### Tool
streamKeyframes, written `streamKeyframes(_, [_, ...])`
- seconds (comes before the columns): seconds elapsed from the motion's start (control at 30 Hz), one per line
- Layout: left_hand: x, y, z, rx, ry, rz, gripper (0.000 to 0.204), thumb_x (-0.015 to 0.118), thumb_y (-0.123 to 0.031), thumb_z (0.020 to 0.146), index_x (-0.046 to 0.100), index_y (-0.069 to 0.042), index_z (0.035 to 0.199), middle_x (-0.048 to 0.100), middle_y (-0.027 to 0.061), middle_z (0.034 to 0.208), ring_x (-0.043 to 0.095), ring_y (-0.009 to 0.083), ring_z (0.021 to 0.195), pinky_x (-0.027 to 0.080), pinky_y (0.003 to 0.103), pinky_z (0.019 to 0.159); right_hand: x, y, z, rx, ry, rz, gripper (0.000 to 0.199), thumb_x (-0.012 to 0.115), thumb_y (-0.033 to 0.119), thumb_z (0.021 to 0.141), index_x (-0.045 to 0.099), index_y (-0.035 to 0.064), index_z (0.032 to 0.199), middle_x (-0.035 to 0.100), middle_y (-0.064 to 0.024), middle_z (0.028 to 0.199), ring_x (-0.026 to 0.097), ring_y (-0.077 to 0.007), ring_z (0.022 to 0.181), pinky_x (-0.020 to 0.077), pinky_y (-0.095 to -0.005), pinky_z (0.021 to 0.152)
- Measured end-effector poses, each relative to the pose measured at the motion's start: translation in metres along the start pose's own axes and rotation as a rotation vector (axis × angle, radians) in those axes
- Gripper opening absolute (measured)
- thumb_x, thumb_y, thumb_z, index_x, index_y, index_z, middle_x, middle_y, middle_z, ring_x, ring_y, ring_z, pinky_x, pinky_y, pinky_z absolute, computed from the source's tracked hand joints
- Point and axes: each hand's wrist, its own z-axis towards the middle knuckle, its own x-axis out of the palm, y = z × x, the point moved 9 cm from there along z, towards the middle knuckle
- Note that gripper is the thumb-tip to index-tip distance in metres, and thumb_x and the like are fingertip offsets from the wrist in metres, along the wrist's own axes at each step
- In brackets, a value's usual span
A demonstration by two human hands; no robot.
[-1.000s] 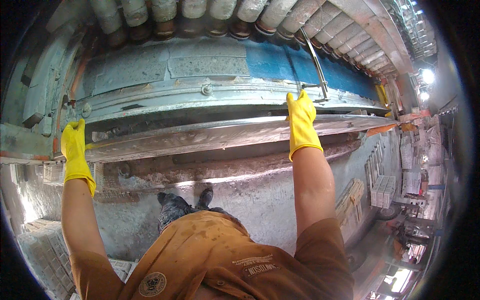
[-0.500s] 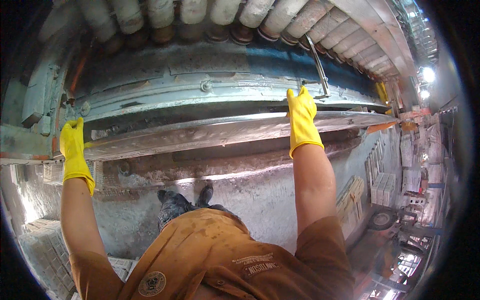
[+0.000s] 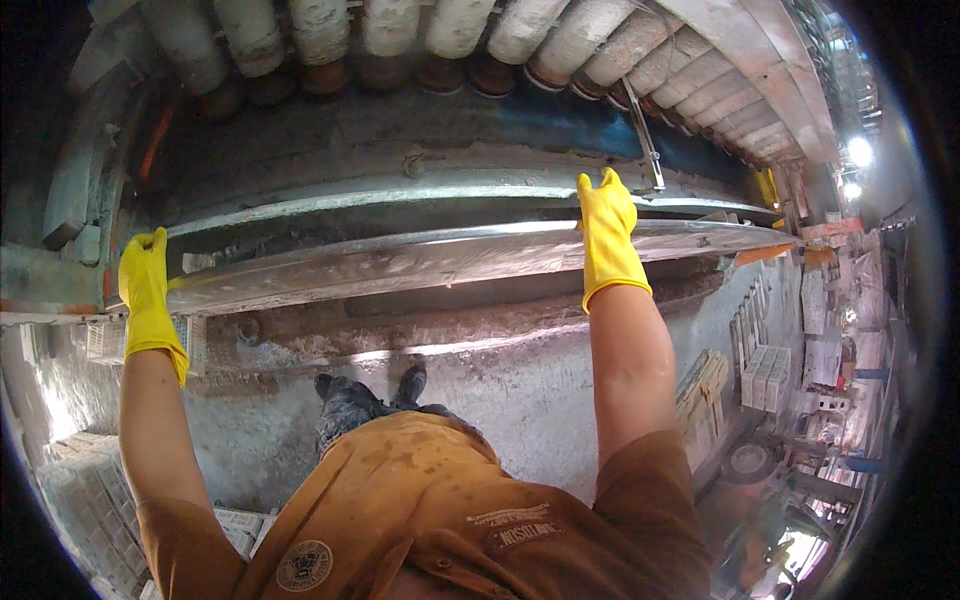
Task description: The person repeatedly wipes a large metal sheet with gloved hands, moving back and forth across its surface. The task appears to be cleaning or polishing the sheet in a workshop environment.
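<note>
Both of my hands wear yellow rubber gloves. My left hand [image 3: 146,275] is curled at the left end of a long metal rail [image 3: 370,198] on the machine. Farther right, my right hand [image 3: 609,230] is closed at the same rail, with thumb and forefinger showing above it. The undersides of both grips are hidden. A long, pale, grimy metal panel [image 3: 400,262] runs across below the rail, and a dark gap separates the two. Just beyond my right hand stands a thin metal lever arm [image 3: 645,135].
A row of thick grey rollers [image 3: 390,25] curves along the far side. White crates stand at the lower left [image 3: 90,490] and at the right [image 3: 766,378]. Wooden slats [image 3: 703,395] and a wheel [image 3: 750,460] are at the right. My boots stand on the wet floor [image 3: 520,420].
The rail has shifted slightly away from me, and the machine face behind it has turned darker. The lever arm has swung a little. Both hands stay in nearly the same places.
</note>
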Motion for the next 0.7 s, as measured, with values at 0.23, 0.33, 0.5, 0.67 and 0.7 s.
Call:
streamKeyframes(0.23, [-0.003, 0.011, 0.014, 0.103, -0.124, 0.189, 0.048, 0.068, -0.053, 0.097, 0.074, -0.009, 0.114, 0.077, 0.0127, 0.11, 0.075, 0.0308, 0.097, 0.061, 0.042, 0.076, 0.008, -0.004, 0.007, -0.024, -0.039, -0.006, 0.06, 0.068, 0.054, 0.094, 0.066, 0.0079, 0.132, 0.074, -0.0193, 0.122, 0.07, -0.0365, 0.117, 0.0535, -0.046, 0.1])
streamKeyframes(0.33, [0.001, 0.007, 0.011, 0.06, -0.08, 0.129, 0.049, 0.067, -0.055, 0.097, 0.074, -0.01, 0.113, 0.077, 0.0132, 0.112, 0.074, 0.0327, 0.101, 0.059, 0.044, 0.082, 0.008, -0.005, 0.008, -0.028, -0.028, 0.006, 0.06, 0.068, 0.054, 0.094, 0.066, 0.0078, 0.131, 0.074, -0.0196, 0.121, 0.07, -0.0371, 0.116, 0.0533, -0.0467, 0.099])
streamKeyframes(0.5, [-0.002, -0.004, -0.001, 0.029, -0.047, 0.095, 0.052, 0.065, -0.058, 0.096, 0.074, -0.01, 0.114, 0.077, 0.0149, 0.111, 0.073, 0.0341, 0.102, 0.056, 0.045, 0.082, 0.006, -0.001, 0.004, 0.001, 0.006, -0.002, 0.06, 0.066, 0.056, 0.094, 0.067, 0.0066, 0.128, 0.075, -0.0204, 0.12, 0.07, -0.0381, 0.114, 0.0531, -0.0477, 0.097])
streamKeyframes(0.67, [-0.004, 0.0, 0.005, 0.068, -0.081, 0.181, 0.053, 0.064, -0.059, 0.096, 0.075, -0.009, 0.113, 0.077, 0.0159, 0.111, 0.073, 0.0364, 0.104, 0.055, 0.046, 0.086, 0.009, -0.005, 0.006, -0.031, -0.034, 0.024, 0.066, 0.059, 0.062, 0.095, 0.067, 0.0061, 0.129, 0.074, -0.0206, 0.121, 0.07, -0.0396, 0.115, 0.0521, -0.0482, 0.098])
streamKeyframes(0.7, [-0.008, -0.012, -0.004, 0.044, -0.06, 0.191, 0.054, 0.064, -0.059, 0.096, 0.075, -0.009, 0.113, 0.077, 0.0161, 0.112, 0.072, 0.0371, 0.105, 0.055, 0.046, 0.087, 0.008, -0.004, 0.005, -0.065, -0.049, 0.009, 0.071, 0.057, 0.065, 0.095, 0.066, 0.0059, 0.133, 0.073, -0.0209, 0.125, 0.069, -0.0394, 0.117, 0.0515, -0.0482, 0.1])
